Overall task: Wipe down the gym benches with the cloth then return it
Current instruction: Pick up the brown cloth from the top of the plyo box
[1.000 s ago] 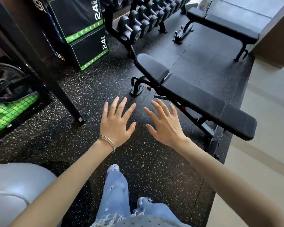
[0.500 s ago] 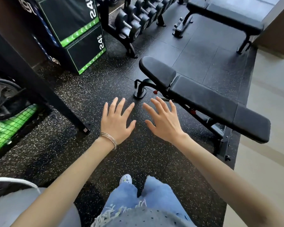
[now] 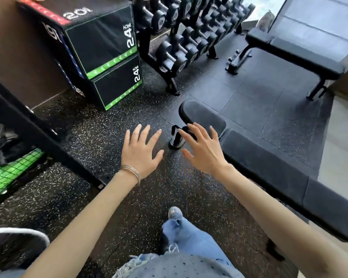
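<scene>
Head view, looking forward and down. The left grip (image 3: 141, 151) and the right grip (image 3: 203, 151) are held out side by side, palms down, fingers spread and straight; both are released and grasp nothing. A thin silver bangle (image 3: 132, 171) circles the left wrist.

The near black padded adjustable bench (image 3: 269, 169) stands on the floor just right of the right grip and runs from centre frame towards the lower right. The right fingers (image 3: 191, 131) overlap the bench's front foot post (image 3: 176, 140) and the edge of its rounded end pad (image 3: 201, 115). Whether they touch either cannot be told.

A second black padded flat bench (image 3: 293, 55) stands well apart, at upper right.

The black rubber floor with pale speckles (image 3: 100, 137) lies beneath both grips. A rack of black dumbbells (image 3: 189, 43) stands at upper centre. Just left of it are two stacked black plyometric boxes with green chevron bands, each marked "24" (image 3: 109, 47). A black steel frame beam (image 3: 38, 127) crosses the left side, with green netting (image 3: 8, 175) behind it. One leg in frayed blue jeans (image 3: 189, 237) ends in a pale shoe (image 3: 175, 212) at lower centre.
</scene>
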A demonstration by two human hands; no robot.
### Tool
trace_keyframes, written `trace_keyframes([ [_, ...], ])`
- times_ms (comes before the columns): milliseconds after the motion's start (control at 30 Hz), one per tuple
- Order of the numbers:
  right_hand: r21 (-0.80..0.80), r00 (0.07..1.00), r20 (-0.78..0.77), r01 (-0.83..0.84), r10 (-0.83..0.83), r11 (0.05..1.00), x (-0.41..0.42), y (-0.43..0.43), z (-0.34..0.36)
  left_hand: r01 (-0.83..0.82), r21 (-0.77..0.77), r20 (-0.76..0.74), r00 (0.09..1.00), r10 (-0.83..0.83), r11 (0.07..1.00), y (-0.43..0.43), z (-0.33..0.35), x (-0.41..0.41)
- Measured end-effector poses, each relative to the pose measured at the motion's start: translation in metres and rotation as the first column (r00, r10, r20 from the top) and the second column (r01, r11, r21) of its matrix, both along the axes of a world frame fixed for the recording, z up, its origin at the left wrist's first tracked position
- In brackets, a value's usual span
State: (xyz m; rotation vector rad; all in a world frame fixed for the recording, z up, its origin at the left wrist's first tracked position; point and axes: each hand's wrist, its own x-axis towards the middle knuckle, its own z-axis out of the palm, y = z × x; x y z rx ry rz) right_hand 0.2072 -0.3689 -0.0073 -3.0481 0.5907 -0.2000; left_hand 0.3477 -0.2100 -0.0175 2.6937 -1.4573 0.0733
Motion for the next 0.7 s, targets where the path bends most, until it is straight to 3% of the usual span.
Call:
trace_keyframes([
  [267, 0.013, 0.997, -0.020, -0.070, 0.070, 0.997, 0.060, -0.094, 0.011, -0.103, -0.034, -0.009, 0.995, 0.103, 0.994, -0.078, 0.005, 0.050],
  [700, 0.041, 0.992, -0.052, -0.116, 0.118, 0.992, 0.187, -0.159, -0.011, -0.121, -0.005, -0.014, 0.993, 0.121, 0.993, -0.149, -0.014, 0.169],
])
